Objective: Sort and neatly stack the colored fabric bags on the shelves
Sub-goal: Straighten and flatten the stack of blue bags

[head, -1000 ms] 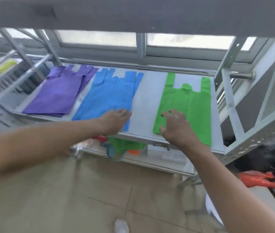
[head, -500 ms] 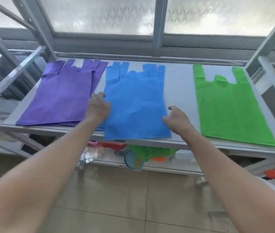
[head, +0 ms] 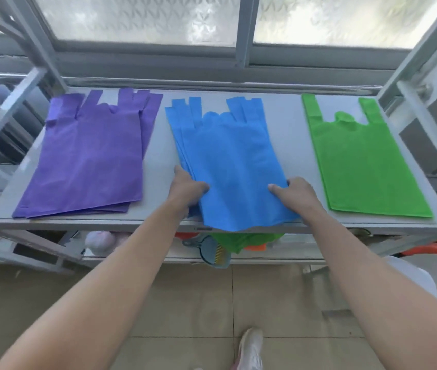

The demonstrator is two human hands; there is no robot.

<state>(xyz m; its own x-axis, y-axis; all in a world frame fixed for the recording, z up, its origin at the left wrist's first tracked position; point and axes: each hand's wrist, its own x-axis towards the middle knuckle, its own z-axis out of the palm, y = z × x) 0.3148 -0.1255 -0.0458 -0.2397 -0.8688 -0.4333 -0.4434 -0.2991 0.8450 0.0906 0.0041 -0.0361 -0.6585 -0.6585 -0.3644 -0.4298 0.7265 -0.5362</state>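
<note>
Three flat piles of fabric bags lie side by side on the grey shelf: purple bags at the left, blue bags in the middle, a green bag at the right. My left hand grips the blue pile's lower left edge, thumb on top and fingers tucked under. My right hand grips its lower right edge the same way. The blue pile's bottom edge overhangs the shelf's front lip.
Grey metal uprights frame the shelf at both sides, with a frosted window behind. A lower shelf holds a green bag, an orange item, a round mirror-like object and a pale ball. My shoe stands on the tiled floor.
Both hands have closed in on the blue pile's lower corners and taken hold of it. The pile has slid toward me, past the shelf's front edge.
</note>
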